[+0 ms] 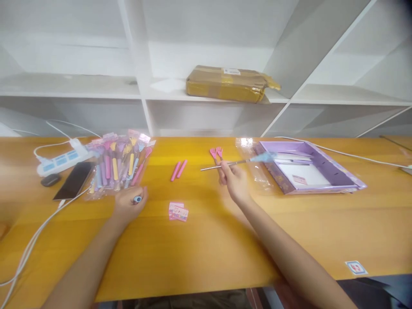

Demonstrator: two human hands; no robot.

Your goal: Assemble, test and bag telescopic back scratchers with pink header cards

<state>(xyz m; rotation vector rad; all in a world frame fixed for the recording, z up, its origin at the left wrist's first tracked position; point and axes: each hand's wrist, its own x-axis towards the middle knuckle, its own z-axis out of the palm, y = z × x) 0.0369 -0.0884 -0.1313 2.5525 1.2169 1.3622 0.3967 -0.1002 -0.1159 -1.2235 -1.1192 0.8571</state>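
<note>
My left hand [126, 205] is closed around a light-blue handle tube [137, 199], whose round end shows at the fist. In my right hand [236, 182], thumb and fingers pinch the metal rod of a back scratcher [238, 162]; its light-blue head, blurred, points right toward the purple box. Just beyond that hand lie two pink back scratcher heads [216, 152], their rods partly hidden by my fingers. Two pink handle tubes [178, 170] rest side by side between my hands. Nearer to me are pink printed cards [179, 212], overlapping. Several bagged back scratchers [117, 165] lie beyond my left hand.
An open purple box [334, 189] stands at the right, a card inside and clear plastic wrap [257, 176] beside it. At the left are a power strip [64, 161], a phone [74, 181] and white cables. A taped parcel [225, 83] sits on the shelf behind.
</note>
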